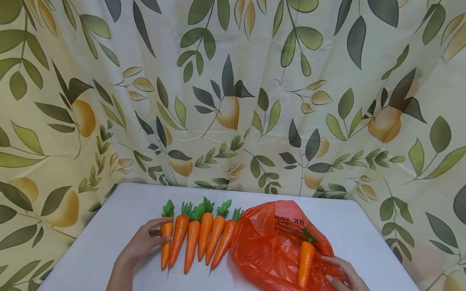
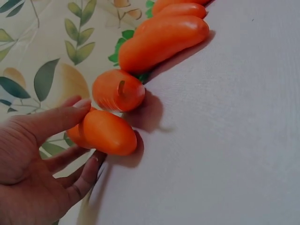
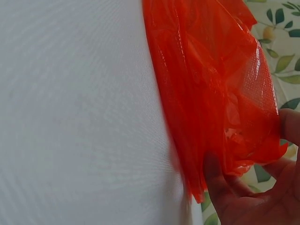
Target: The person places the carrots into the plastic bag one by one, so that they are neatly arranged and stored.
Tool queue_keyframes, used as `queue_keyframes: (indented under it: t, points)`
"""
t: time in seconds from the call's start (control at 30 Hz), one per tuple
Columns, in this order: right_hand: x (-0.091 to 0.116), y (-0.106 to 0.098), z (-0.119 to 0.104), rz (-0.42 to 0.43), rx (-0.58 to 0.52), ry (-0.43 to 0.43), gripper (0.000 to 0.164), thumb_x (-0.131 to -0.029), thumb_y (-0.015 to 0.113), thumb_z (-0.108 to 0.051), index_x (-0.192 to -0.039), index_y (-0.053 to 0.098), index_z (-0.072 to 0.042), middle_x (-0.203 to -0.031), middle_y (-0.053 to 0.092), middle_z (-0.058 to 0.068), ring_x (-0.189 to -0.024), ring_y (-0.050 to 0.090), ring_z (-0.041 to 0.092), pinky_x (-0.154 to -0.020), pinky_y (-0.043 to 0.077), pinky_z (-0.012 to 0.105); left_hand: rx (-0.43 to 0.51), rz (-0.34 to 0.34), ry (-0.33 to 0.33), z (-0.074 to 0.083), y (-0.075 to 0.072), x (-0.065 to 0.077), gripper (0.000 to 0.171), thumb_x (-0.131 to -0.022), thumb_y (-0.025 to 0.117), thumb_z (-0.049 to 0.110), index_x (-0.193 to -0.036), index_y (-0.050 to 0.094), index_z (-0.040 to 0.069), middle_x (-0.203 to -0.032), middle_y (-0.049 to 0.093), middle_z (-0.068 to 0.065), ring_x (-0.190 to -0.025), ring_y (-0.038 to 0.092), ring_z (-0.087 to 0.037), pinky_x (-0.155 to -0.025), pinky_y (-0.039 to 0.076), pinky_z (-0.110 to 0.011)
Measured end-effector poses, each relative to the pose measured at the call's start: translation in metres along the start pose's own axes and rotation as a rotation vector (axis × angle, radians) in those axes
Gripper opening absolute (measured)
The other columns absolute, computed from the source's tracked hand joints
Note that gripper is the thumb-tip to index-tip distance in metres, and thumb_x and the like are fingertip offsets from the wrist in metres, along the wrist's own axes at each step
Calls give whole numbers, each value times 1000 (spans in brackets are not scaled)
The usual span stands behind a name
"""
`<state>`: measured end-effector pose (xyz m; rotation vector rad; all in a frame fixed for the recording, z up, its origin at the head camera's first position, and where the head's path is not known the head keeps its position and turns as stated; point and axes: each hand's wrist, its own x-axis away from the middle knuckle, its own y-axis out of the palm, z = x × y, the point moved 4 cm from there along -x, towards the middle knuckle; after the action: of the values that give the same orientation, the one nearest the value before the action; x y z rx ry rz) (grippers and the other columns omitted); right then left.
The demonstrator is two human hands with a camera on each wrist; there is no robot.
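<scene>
My left hand (image 1: 147, 238) holds the leftmost carrot (image 1: 166, 244) of a row, thumb on one side and fingers on the other. The left wrist view shows that carrot (image 2: 111, 133) from its tip, lying on the table. Several more orange carrots (image 1: 206, 232) with green tops lie side by side to its right. At the right, a crumpled red plastic bag (image 1: 255, 242) spreads on the table, with a single carrot (image 1: 306, 260) at its opening. My right hand (image 1: 347, 275) grips the bag's right edge; in the right wrist view, thumb and fingers lie around the red plastic (image 3: 201, 84).
A white table (image 1: 145, 198) bears everything. Behind it hangs a curtain (image 1: 233, 141) printed with leaves and fruit. The bag's left side lies close against the rightmost carrot (image 1: 225, 242) of the row.
</scene>
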<state>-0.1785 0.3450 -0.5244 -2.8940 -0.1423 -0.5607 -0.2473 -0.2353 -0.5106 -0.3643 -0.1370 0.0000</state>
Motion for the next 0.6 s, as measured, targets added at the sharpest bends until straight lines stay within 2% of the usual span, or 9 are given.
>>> queue_keyframes:
  t: [0.27, 0.47, 0.6]
  points:
    - [2, -2, 0, 18, 9, -4, 65, -96, 72, -22, -149, 41, 2, -152, 13, 29, -104, 61, 34, -84, 58, 53, 17, 41, -41, 7, -4, 3, 60, -85, 81, -3, -140, 65, 16, -152, 36, -23, -115, 58, -41, -85, 58, -44]
    - [3, -2, -3, 32, 36, -12, 69, -96, 75, -25, -149, 41, 3, -151, 15, 29, -104, 60, 33, -84, 58, 53, 20, 51, -6, 17, -9, 6, 61, -88, 79, 2, -144, 61, 16, -154, 36, -21, -118, 57, -37, -85, 53, -41]
    - [4, 0, -3, 33, 25, -11, 67, -96, 74, -26, -148, 43, 3, -150, 16, 30, -104, 61, 33, -84, 58, 53, 84, 35, 19, 31, -13, 12, 60, -90, 79, 4, -145, 59, 14, -152, 39, -18, -116, 59, -34, -87, 52, -39]
